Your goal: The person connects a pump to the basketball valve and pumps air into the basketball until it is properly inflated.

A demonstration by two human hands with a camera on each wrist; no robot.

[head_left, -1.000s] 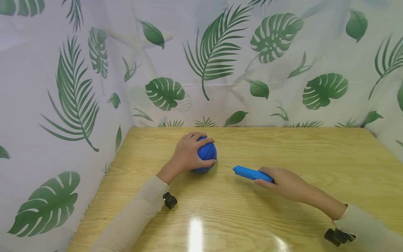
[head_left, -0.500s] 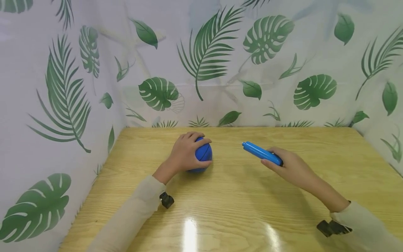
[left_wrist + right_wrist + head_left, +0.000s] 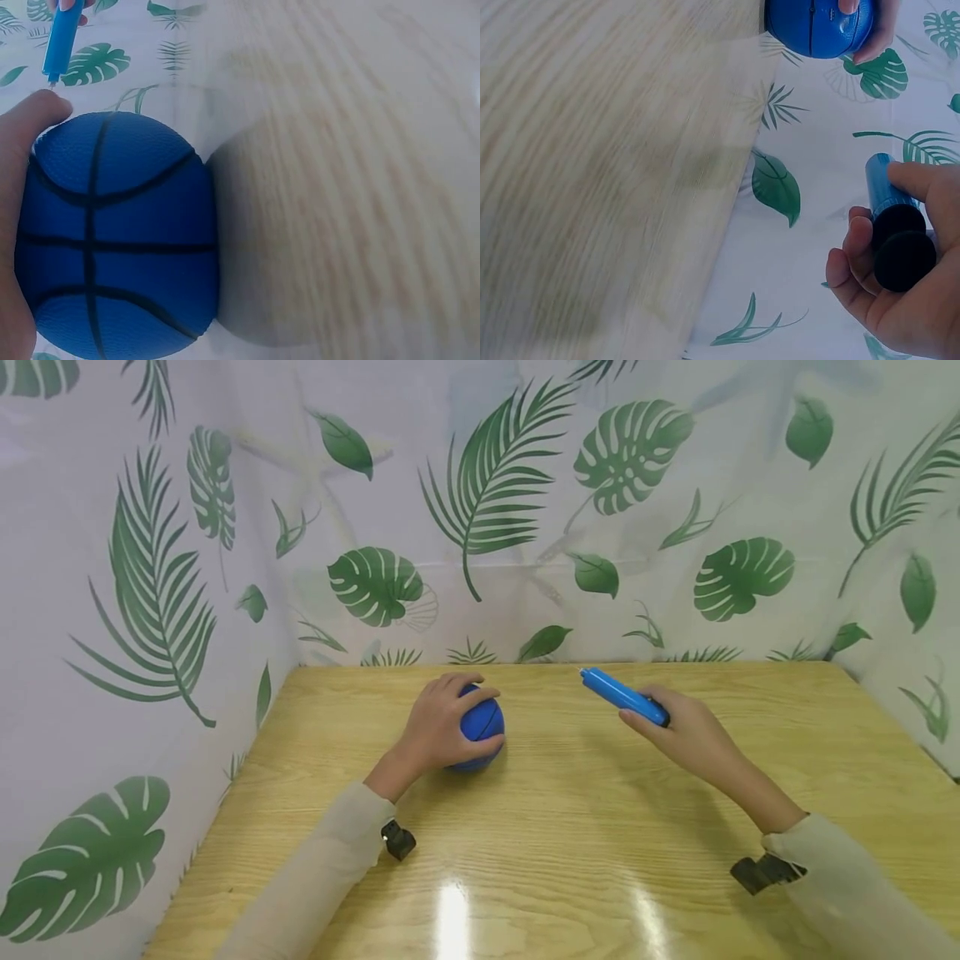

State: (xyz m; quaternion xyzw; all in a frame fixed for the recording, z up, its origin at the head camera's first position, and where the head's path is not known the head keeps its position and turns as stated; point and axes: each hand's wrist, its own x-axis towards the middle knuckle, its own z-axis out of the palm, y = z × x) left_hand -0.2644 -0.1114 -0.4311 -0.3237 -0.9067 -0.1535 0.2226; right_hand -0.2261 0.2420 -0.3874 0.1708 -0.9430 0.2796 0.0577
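Observation:
A small blue basketball with black seam lines sits on the table, left of the middle. My left hand grips it from the left and above, thumb and fingers spread round it; in the left wrist view the ball's near side shows large. Off to the right, my right hand holds a blue ball pump in the air, its narrow tip pointing to the back left. The right wrist view shows the pump's round black end near the palm, fingers curled round the barrel. Pump and ball are well apart.
The wooden table runs back to a white leaf-printed curtain, which also closes off the left side. Small black cameras are strapped at both wrists.
My right hand has lifted the pump up and away from the ball, toward the back; its thin needle pointed at the ball a second ago. My left hand keeps its grip on the basketball.

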